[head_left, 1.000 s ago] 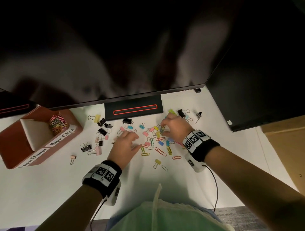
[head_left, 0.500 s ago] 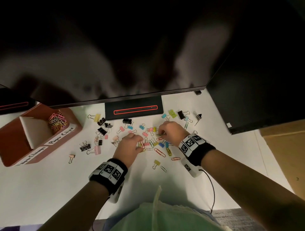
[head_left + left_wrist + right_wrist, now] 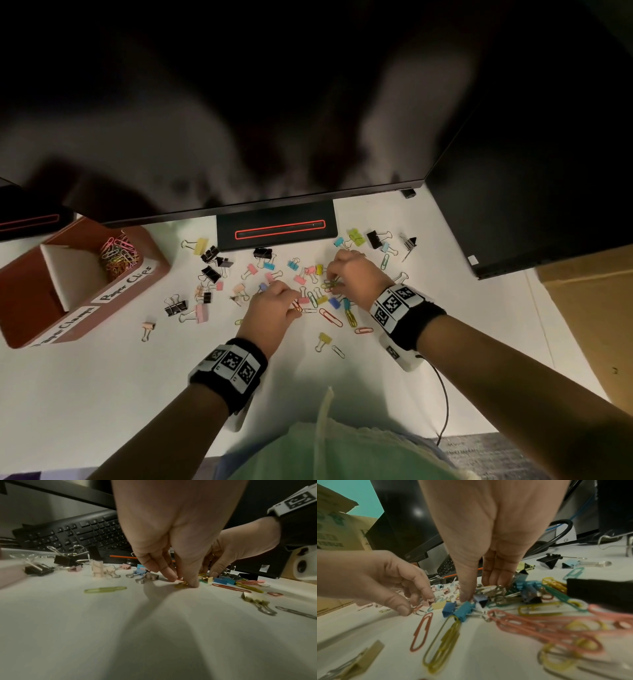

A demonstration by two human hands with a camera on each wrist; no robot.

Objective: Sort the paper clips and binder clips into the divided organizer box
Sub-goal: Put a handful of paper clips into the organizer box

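Coloured paper clips and binder clips lie scattered on the white desk. My left hand reaches down into the pile, and in the left wrist view its thumb and forefinger pinch a yellow paper clip against the desk. My right hand is just to its right, with fingers curled round a bunch of paper clips; its thumb touches down beside blue binder clips. The brown divided organizer box stands at the far left. Its "Paper Clips" compartment holds several paper clips.
A dark monitor overhangs the desk's back, its stand base just behind the pile. A second black screen and a cardboard box close the right side. A keyboard lies behind. A cable trails from my right wrist.
The left hand has shifted right and the right hand has drawn back left, so both now work close together in the middle of the pile.
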